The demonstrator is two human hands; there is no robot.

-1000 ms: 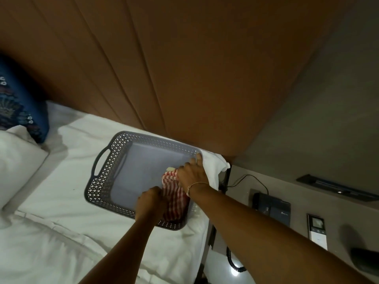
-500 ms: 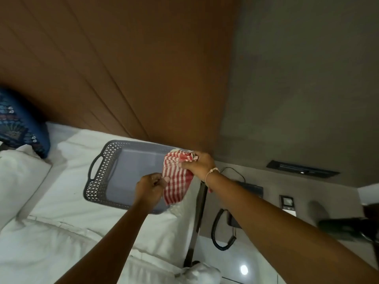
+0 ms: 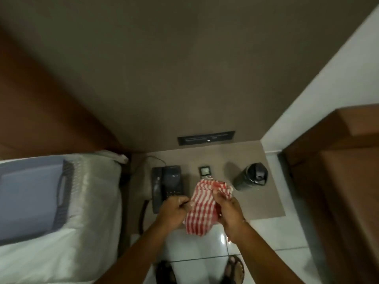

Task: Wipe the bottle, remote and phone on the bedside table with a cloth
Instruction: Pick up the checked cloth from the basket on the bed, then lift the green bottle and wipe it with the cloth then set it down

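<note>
A red-and-white checked cloth [image 3: 202,208] hangs between my two hands over the front of the bedside table [image 3: 264,199]. My left hand [image 3: 174,211] grips its left edge and my right hand [image 3: 228,210] grips its right side. Behind them a dark desk phone [image 3: 167,185] lies on the table's left part, its front hidden by my left hand. A slim remote [image 3: 204,171] with a small screen lies in the middle, its lower end covered by the cloth. At the right stands a dark bottle [image 3: 251,178] with a loop on its lid.
A grey perforated basket [image 3: 30,197] sits on the white bed [image 3: 51,261] at the left. The phone's cord [image 3: 142,214] hangs down the table's left side. A black wall panel [image 3: 206,137] is above the table. A wooden door frame [image 3: 338,181] stands at the right. My sandalled feet are on glossy tiles.
Both hands carried the cloth from the basket on the bed rightward to over the bedside table. The view swung right, so phone, remote and bottle are now central.
</note>
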